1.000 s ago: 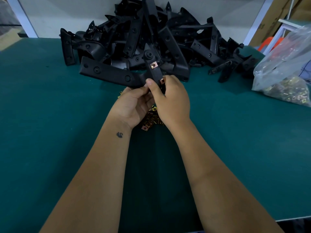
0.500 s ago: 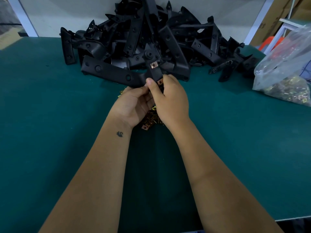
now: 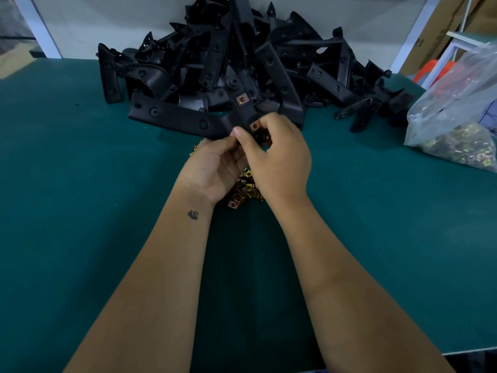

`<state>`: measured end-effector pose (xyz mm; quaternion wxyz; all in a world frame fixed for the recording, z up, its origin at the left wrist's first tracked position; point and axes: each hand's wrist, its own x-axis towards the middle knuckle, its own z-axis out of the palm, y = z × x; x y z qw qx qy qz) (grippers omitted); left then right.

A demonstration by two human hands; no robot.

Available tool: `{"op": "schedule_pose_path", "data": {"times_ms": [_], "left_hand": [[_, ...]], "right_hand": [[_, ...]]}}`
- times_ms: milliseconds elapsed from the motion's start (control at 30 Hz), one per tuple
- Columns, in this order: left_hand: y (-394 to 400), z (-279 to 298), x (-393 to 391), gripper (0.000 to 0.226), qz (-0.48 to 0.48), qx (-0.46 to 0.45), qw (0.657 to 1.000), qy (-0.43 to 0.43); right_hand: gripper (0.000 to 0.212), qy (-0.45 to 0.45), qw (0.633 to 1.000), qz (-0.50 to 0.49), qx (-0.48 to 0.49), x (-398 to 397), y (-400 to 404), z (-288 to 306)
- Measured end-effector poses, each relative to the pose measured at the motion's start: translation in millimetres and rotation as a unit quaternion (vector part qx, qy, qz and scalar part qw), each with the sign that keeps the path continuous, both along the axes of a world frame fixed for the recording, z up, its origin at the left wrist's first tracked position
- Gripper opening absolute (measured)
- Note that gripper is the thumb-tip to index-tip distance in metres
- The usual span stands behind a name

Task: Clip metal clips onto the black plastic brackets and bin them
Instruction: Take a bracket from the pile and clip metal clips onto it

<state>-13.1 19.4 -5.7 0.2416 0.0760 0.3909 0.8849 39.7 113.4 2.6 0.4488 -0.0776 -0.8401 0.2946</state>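
Note:
I hold one black plastic bracket (image 3: 243, 109) upright in front of the pile, above the green table. My left hand (image 3: 215, 168) grips its lower end from the left. My right hand (image 3: 279, 157) pinches a copper-coloured metal clip (image 3: 255, 126) against the bracket's lower part with thumb and fingers. A second clip (image 3: 241, 99) sits higher on the same bracket. A small heap of loose metal clips (image 3: 243, 191) lies on the table under my hands, mostly hidden by them.
A big pile of black brackets (image 3: 242, 63) fills the back of the green table (image 3: 80, 211). A clear plastic bag of metal clips (image 3: 462, 135) lies at the right edge. Cardboard boxes and a white frame stand behind it.
My right hand's fingers have shifted slightly on the lower clip, which now shows more on the bracket. The arms and the bracket stay in nearly the same place.

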Motion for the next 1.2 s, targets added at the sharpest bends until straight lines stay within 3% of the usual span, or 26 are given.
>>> {"op": "schedule_pose_path", "data": {"times_ms": [233,433,533,633,733,867,967,1200], "left_hand": [[1.1,2.8,1.8,0.026,0.0,0.009,1.0,-0.006],[1.9,5.4,4.3,0.03,0.006,-0.005,1.0,-0.019],[1.1,6.0,3.3,0.04,0.03,-0.017,0.999,-0.021],[0.7,5.9,1.0,0.044,0.045,-0.019,0.998,-0.03],[-1.0,7.3,-2.7,0.048,0.103,-0.017,0.993,-0.057],[-2.7,8.8,-5.8,0.011,0.175,-0.048,0.983,-0.033],[-0.2,9.3,-1.9,0.004,0.176,-0.088,0.98,0.014],[2.7,8.7,1.5,0.004,0.198,-0.151,0.967,0.049]], "right_hand": [[0.043,0.03,0.996,-0.056,0.064,-4.0,5.0,-4.0],[0.035,0.031,0.998,-0.047,0.025,-2.1,1.2,-3.1],[0.029,-0.015,1.0,0.006,-0.008,-1.9,-1.3,-0.9],[0.022,-0.055,0.994,0.053,-0.072,-0.7,-1.6,-0.2],[0.009,-0.029,0.975,0.096,-0.199,0.1,-0.9,4.5],[0.009,0.014,0.921,0.153,-0.359,-0.9,4.4,12.0],[0.009,0.032,0.893,0.164,-0.418,-2.3,5.3,12.7],[0.016,0.021,0.969,0.04,-0.241,-0.4,9.4,4.7]]}}
